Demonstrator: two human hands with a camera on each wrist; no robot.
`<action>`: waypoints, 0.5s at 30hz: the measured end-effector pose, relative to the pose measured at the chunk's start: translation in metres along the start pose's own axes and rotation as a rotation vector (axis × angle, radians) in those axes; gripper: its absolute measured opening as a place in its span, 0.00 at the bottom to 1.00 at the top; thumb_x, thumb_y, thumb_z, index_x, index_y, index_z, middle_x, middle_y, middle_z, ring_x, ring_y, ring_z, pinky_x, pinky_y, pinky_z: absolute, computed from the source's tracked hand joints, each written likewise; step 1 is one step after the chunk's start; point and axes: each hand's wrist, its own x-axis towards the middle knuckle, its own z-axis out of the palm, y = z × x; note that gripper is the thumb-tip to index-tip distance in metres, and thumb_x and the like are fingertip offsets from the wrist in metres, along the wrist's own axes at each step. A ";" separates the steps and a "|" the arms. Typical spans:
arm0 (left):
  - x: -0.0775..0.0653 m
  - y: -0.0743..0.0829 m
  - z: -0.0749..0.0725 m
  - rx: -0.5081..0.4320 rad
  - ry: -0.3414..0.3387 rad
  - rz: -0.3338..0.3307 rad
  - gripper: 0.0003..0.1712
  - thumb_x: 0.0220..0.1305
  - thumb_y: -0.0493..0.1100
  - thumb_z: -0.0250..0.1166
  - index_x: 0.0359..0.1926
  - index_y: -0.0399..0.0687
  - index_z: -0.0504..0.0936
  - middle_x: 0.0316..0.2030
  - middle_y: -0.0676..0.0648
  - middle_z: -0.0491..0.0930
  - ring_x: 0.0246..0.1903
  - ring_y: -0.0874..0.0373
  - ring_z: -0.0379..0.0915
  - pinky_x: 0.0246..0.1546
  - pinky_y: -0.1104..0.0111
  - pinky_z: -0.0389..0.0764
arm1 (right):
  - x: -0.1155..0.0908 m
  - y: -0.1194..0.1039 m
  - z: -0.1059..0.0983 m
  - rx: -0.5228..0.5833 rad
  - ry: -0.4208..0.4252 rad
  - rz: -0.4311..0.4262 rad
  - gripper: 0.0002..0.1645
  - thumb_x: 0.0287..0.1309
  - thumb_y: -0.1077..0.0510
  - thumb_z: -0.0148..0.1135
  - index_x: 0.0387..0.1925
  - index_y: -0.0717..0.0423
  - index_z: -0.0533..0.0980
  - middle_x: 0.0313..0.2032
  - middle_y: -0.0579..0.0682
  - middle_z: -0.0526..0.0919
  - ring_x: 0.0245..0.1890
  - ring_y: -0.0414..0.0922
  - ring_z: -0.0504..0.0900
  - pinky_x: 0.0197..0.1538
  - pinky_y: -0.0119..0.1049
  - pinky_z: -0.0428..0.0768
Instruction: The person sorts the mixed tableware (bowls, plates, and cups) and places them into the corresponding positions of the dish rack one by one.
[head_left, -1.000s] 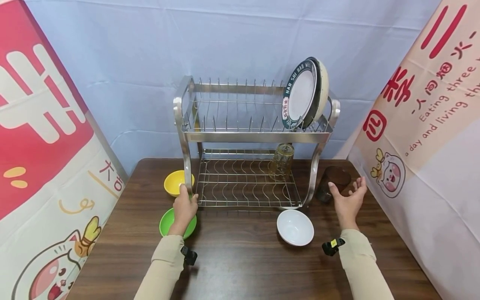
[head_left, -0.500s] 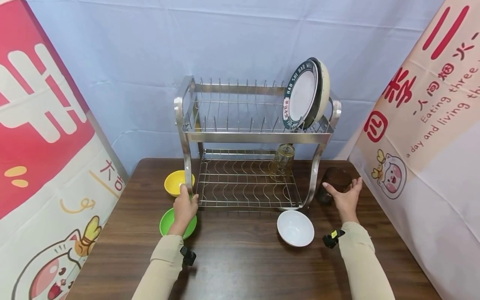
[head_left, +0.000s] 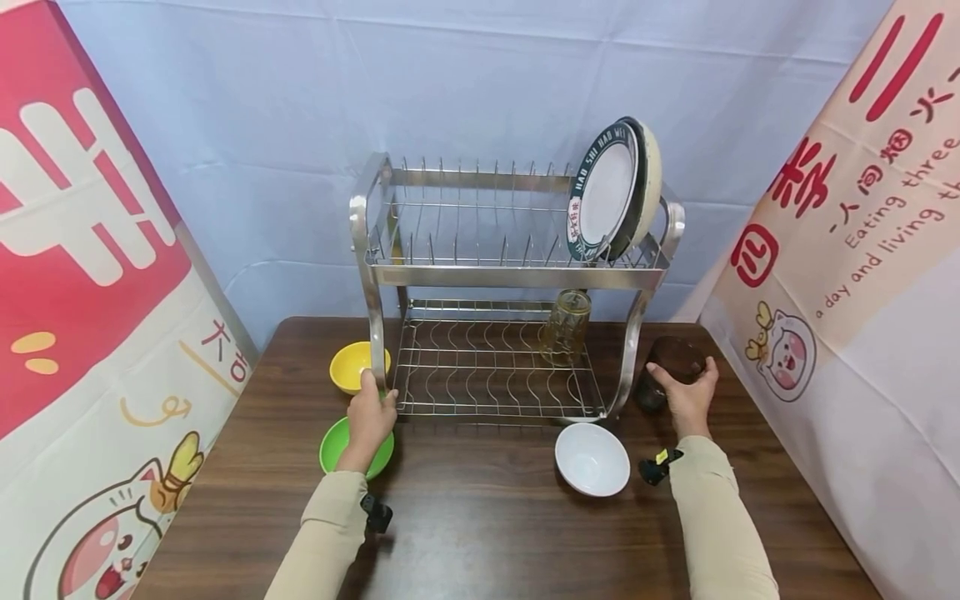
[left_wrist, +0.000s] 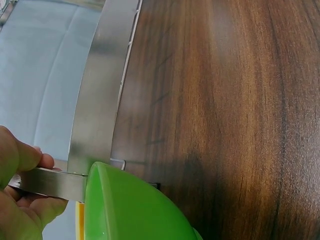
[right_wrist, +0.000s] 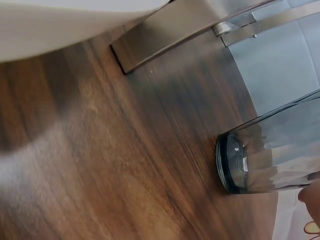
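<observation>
Bench: glossy dark woodgrain
Backdrop: creased blue cloth
Left hand: gripping steel rack
Right hand: curling round dark glass

- A table carries everything – brown, with a dark wood grain and a soft sheen near the front.
- A metal dish rack stands upright across its rear part.
- A yellow bowl and, nearer the front, a green bowl sit by the rack's left end.
- A white bowl sits before its right foot – mouth up.
- A dark glass stands beside its right end.
</observation>
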 end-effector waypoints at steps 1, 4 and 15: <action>0.000 0.000 0.000 0.001 -0.003 -0.003 0.19 0.56 0.36 0.65 0.39 0.40 0.62 0.24 0.36 0.76 0.27 0.33 0.74 0.26 0.46 0.70 | 0.000 0.000 0.000 0.005 0.003 -0.001 0.64 0.42 0.59 0.74 0.71 0.52 0.40 0.68 0.56 0.48 0.67 0.44 0.48 0.65 0.32 0.48; 0.000 0.000 0.000 0.001 -0.008 -0.007 0.19 0.57 0.36 0.65 0.40 0.39 0.62 0.25 0.35 0.76 0.27 0.33 0.74 0.26 0.46 0.70 | 0.000 0.001 0.001 -0.001 0.011 0.000 0.64 0.40 0.58 0.75 0.71 0.51 0.42 0.68 0.56 0.50 0.66 0.44 0.50 0.64 0.33 0.49; 0.000 -0.001 0.000 -0.002 0.003 -0.011 0.19 0.56 0.36 0.65 0.40 0.40 0.62 0.25 0.35 0.76 0.27 0.33 0.74 0.26 0.46 0.71 | 0.004 0.000 0.004 -0.013 -0.028 0.029 0.57 0.44 0.62 0.71 0.68 0.53 0.44 0.67 0.57 0.49 0.66 0.47 0.51 0.65 0.37 0.51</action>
